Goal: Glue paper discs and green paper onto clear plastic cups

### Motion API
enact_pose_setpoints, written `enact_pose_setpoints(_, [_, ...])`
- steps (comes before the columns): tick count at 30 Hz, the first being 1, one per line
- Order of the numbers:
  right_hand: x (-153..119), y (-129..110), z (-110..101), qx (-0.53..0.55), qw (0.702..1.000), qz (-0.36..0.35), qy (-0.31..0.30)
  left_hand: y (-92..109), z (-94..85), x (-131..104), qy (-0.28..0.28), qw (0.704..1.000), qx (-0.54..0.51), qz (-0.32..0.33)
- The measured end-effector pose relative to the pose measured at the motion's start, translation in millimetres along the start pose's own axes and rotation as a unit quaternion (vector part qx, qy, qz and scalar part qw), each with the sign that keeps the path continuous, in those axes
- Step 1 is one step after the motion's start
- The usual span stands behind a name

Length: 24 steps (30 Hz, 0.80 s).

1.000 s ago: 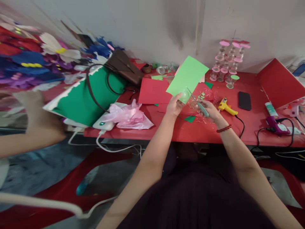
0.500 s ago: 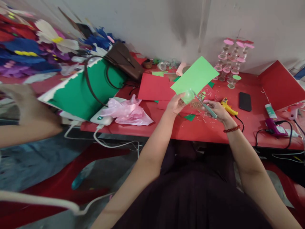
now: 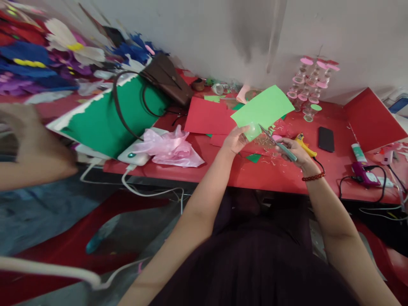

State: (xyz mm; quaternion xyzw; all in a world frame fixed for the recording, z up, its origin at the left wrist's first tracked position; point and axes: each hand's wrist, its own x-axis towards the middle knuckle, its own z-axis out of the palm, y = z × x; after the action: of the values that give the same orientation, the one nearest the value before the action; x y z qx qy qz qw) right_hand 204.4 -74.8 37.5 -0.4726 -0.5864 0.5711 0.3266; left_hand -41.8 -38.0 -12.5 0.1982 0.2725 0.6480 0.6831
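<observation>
My left hand [image 3: 236, 139] is closed on a light green sheet of paper [image 3: 264, 105] and a small clear plastic cup-like piece [image 3: 253, 128] pressed against its near corner. In my right hand [image 3: 295, 153] is a pair of scissors [image 3: 284, 149] with grey-green handles. The scissor tips lie at the paper's near edge, beside the clear piece. Whether the blades are cutting is too small to tell. Below both hands, paper scraps and thin shreds are strewn over the red table [image 3: 236, 174].
A pink plastic bag [image 3: 175, 146] and a white power bank [image 3: 134, 158] lie left, before a brown handbag [image 3: 168, 80]. To the right are a yellow glue gun [image 3: 305, 145], a phone [image 3: 326, 139] and stacked clear cups [image 3: 307, 80]. Another person's arm [image 3: 35, 148] is at far left.
The scissors have pulled back slightly to the right of the clear piece. The green paper has tilted flatter, and the whole view has shifted a little.
</observation>
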Motion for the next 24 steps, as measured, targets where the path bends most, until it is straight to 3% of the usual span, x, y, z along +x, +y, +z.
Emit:
enact_pose_setpoints(15, [0,-10,-3,-0.009,1.000,0.013,-0.012,1,3.8,-6,-0.030,0.999,0.023,-0.015])
enact_pose_setpoints(20, [2,-6,-5,-0.017,1.000,0.015,0.001,1,1.0,-4,-0.070,0.997,0.034,-0.004])
enact_pose_setpoints(24, [2,-5,5,-0.021,1.000,-0.001,0.023,-1,-0.2,-1,-0.069,0.997,0.028,0.015])
